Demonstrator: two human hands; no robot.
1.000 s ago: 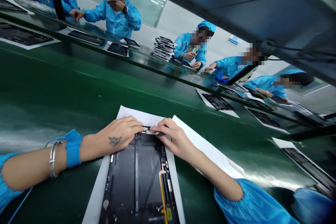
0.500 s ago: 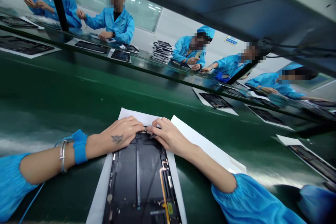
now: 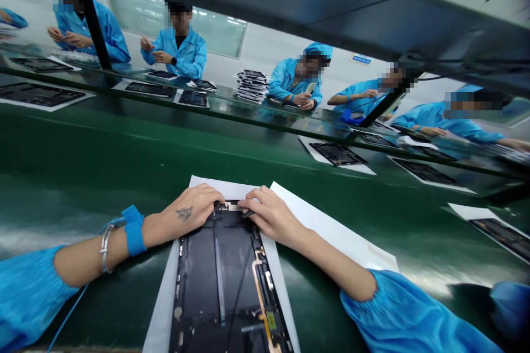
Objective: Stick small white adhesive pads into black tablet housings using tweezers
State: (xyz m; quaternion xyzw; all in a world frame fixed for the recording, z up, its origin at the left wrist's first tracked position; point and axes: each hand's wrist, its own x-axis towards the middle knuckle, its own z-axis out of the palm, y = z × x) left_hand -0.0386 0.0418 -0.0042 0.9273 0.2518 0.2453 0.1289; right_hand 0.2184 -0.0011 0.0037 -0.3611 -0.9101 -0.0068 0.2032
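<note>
A black tablet housing (image 3: 199, 281) lies open on a white sheet (image 3: 159, 309) in front of me, with a copper-coloured flex cable along its right side. My left hand (image 3: 196, 207) curls its fingers over the far left corner of the housing, gripping that edge. At the far right corner, my right hand (image 3: 271, 212) is closed on a thin dark tool (image 3: 247, 213), mostly hidden by the fingers. Between both hands, a small metallic strip (image 3: 232, 206) shows along the far edge. A blue wrist strap (image 3: 134, 230) with a cord circles my left wrist.
A second white sheet (image 3: 331, 226) lies right of the housing on the green bench (image 3: 124, 149). Beyond run more housings on sheets (image 3: 337, 153), a stack of parts (image 3: 252, 86) and several co-workers in blue. A grey overhead shelf (image 3: 290, 5) hangs low above.
My fingers have drawn slightly apart at the far edge, exposing more of the metallic strip. The right hand has shifted a little right. Across the bench, a co-worker has brought both hands together.
</note>
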